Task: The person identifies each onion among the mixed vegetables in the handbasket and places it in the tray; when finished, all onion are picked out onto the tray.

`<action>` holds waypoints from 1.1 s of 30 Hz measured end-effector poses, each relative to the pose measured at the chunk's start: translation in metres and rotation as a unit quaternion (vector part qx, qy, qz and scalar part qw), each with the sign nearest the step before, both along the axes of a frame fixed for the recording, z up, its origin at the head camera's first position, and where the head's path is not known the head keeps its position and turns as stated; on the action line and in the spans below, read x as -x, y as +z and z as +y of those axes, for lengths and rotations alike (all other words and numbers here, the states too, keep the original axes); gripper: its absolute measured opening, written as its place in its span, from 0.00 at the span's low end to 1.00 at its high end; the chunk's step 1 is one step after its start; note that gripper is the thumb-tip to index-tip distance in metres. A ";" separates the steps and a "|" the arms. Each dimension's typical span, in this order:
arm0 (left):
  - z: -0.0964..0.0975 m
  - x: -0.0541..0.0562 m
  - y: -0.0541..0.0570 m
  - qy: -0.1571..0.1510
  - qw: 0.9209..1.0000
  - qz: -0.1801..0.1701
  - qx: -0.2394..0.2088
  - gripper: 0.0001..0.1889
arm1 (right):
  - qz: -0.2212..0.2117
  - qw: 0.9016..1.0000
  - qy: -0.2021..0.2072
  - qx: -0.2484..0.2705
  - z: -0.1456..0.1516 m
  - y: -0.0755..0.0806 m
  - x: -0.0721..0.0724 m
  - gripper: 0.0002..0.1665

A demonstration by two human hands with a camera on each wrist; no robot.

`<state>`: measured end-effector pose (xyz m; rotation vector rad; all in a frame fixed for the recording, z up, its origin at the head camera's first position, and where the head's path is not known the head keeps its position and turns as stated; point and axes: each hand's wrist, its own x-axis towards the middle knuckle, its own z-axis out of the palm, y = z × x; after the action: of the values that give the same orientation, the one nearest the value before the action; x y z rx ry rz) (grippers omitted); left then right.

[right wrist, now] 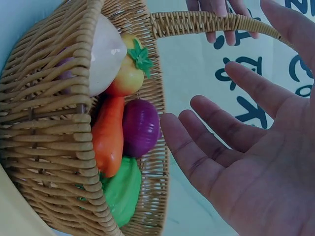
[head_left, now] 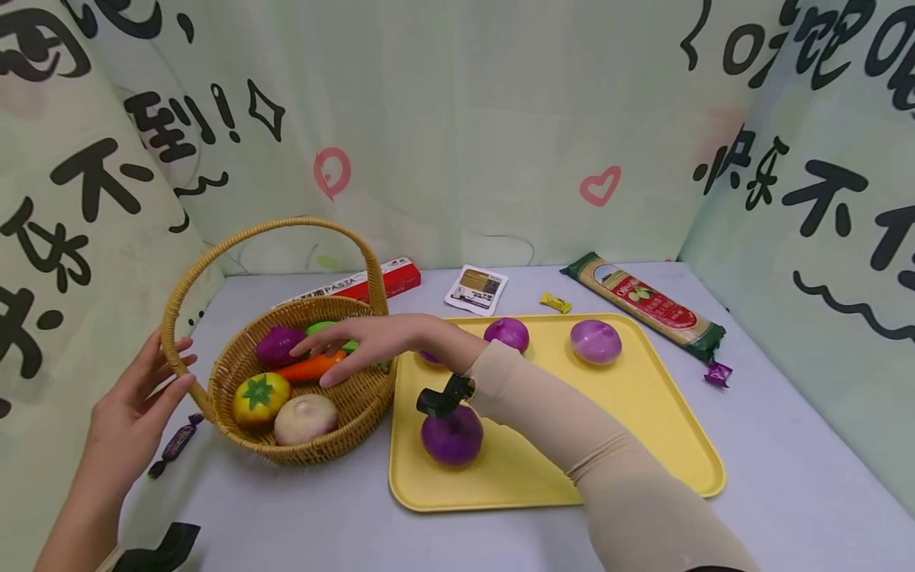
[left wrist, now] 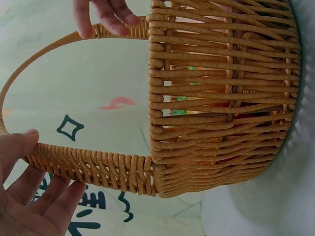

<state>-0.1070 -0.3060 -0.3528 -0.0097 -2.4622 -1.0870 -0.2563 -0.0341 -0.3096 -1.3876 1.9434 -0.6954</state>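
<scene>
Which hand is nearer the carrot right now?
The right. The right hand is open over the basket, just above the carrot. The left hand is farther off, holding the handle at the basket's left side.

The right hand [right wrist: 256,152], fingers [right wrist: 189,152] spread, is near a wicker basket [right wrist: 49,132] holding an orange carrot [right wrist: 109,140].

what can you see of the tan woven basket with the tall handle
The round tan basket looks like woven wicker, with a wrapped rim and one tall arched handle. It stands upright on the white table, left of the flat yellow tray, holding several glossy vegetable-shaped items. The person's left hand grips the handle; their right hand hovers above the opening.
</scene>
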 end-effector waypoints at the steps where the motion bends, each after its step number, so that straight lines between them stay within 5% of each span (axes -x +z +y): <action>1: 0.000 0.000 0.000 0.000 1.000 -0.001 0.000 0.34 | 0.000 1.000 0.001 0.001 -0.001 0.000 0.000 0.34; 12: 0.002 0.000 0.002 0.002 1.000 -0.006 0.000 0.34 | -0.015 1.000 0.002 -0.017 -0.007 -0.003 0.005 0.34; 21: 0.002 -0.001 0.002 0.003 1.000 -0.012 0.001 0.34 | -0.066 0.995 0.051 -0.054 -0.028 -0.016 0.011 0.34; 33: 0.000 0.000 0.001 0.001 1.000 -0.003 -0.006 0.34 | -0.130 0.981 0.019 -0.141 -0.056 -0.023 0.012 0.31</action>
<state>-0.1070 -0.3055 -0.3513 0.0007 -2.4610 -1.1028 -0.2685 -0.0901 -0.3329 -1.0980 1.7285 -0.5287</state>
